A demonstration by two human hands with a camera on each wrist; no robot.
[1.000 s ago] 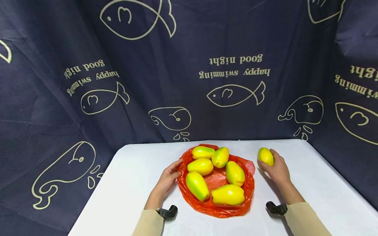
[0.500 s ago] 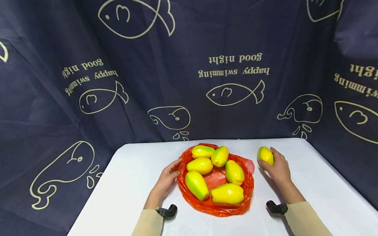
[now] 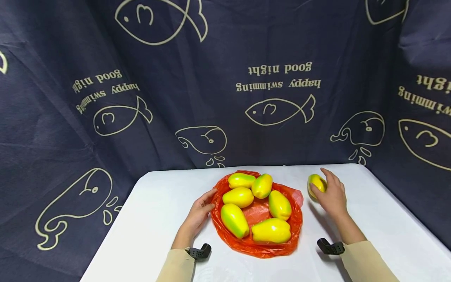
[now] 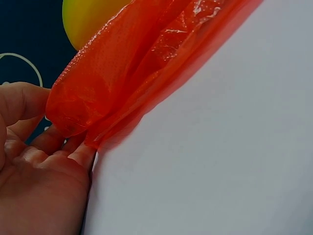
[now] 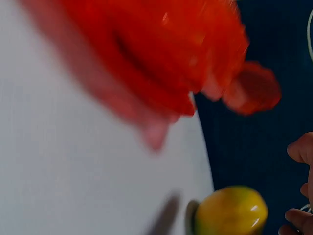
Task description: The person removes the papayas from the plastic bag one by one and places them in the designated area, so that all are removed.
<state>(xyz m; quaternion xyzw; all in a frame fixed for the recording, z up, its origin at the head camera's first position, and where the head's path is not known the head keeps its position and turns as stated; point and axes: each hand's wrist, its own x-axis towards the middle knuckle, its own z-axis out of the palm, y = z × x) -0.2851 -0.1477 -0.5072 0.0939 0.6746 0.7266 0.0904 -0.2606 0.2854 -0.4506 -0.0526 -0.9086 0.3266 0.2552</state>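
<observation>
A red plastic bag (image 3: 257, 250) lies on the white table with its mouth spread wide. Several yellow-green papayas (image 3: 270, 230) are inside it. My left hand (image 3: 198, 214) holds the bag's left rim; in the left wrist view the red film (image 4: 93, 93) runs between thumb and fingers. To the right of the bag, one single papaya (image 3: 317, 185) rests on the table near its back edge. My right hand (image 3: 332, 196) is beside this papaya, fingers extended and spread. The right wrist view shows a gap between the lone papaya (image 5: 232, 211) and the fingertips (image 5: 299, 147).
A dark blue curtain (image 3: 225, 86) with fish and whale drawings hangs behind the table (image 3: 169, 192) and along both its sides. Each wrist wears a black strap with a small camera, like the device (image 3: 329, 247) on the right.
My right hand has let go of the lone papaya; its fingers have straightened and spread away from the fruit. The left hand stays at the bag's rim.
</observation>
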